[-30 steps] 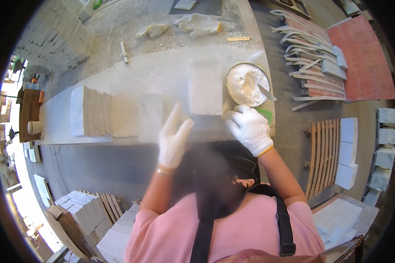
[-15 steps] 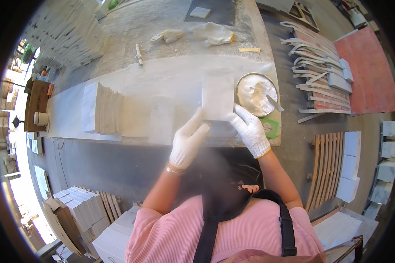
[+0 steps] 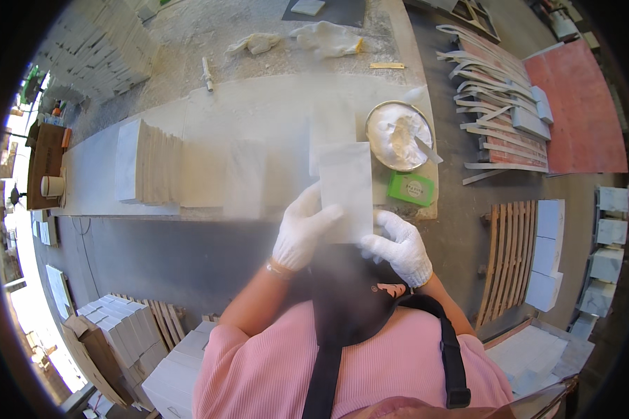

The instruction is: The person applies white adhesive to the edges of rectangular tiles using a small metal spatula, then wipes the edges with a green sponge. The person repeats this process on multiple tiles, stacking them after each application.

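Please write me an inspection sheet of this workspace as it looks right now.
Surface: long pale stone bench, dusty.
Job's things: white tile held up over the bench; bowl of white paste with a tool in it; green pack below the bowl.
Clutter: row of tiles on edge at the left; spare gloves and a small stick on the far side.
Hands: left hand and right hand, both gloved in white, grip the tile's lower edge.
Cables: nothing seen.
Surroundings: stone strips and a red slab on the right; stacked tiles on the floor.
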A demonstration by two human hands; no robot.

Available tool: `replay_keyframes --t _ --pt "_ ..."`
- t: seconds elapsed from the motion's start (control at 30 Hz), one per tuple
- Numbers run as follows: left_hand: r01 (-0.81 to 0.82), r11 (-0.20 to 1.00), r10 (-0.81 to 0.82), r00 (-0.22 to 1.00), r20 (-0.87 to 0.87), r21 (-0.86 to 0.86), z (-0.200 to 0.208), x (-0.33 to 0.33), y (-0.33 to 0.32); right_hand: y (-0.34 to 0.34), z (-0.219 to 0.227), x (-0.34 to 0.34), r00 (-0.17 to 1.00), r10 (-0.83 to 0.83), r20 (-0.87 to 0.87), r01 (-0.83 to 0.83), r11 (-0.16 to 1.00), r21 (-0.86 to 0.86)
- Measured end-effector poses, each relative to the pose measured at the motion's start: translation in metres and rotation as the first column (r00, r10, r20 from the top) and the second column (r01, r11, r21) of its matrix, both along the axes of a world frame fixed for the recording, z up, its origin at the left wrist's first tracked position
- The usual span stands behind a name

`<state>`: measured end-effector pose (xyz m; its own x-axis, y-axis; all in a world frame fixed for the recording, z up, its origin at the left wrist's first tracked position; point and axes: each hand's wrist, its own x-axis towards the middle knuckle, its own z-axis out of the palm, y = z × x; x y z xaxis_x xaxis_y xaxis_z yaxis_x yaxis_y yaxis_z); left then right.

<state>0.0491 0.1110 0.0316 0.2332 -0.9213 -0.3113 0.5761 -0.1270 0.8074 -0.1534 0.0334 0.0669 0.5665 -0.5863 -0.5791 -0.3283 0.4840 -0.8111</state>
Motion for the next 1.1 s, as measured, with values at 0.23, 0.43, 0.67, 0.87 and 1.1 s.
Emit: replay_keyframes --t 0.23,0.43,0.67,0.87,1.1 --pt "0.209 0.976 -0.205 0.977 -0.064 0.059 -0.001 -0.006 0.001 -0.019 -0.012 -0.02 0.998 0.009 -0.066 -0.019 0.987 -0.162" --pt "0.278 0.958 -0.277 0.96 -0.024 0.062 -0.003 -0.008 0.0 -0.054 -0.015 -0.018 0.97 -0.211 0.121 0.241 0.902 -0.357" --pt "0.313 0.948 -0.312 0.95 -0.017 0.062 -0.002 -0.017 0.001 -0.044 -0.026 -0.027 0.963 -0.174 0.208 0.225 0.94 -0.257" --pt "0.392 0.911 -0.412 0.876 0.252 0.126 -0.018 -0.008 -0.02 -0.035 -0.024 -0.017 0.952 -0.258 0.167 0.294 0.923 -0.25" --pt "0.32 0.948 -0.319 0.946 -0.061 0.0 -0.033 -0.011 -0.048 -0.05 -0.016 -0.009 0.868 -0.328 0.371 0.39 0.915 -0.103"
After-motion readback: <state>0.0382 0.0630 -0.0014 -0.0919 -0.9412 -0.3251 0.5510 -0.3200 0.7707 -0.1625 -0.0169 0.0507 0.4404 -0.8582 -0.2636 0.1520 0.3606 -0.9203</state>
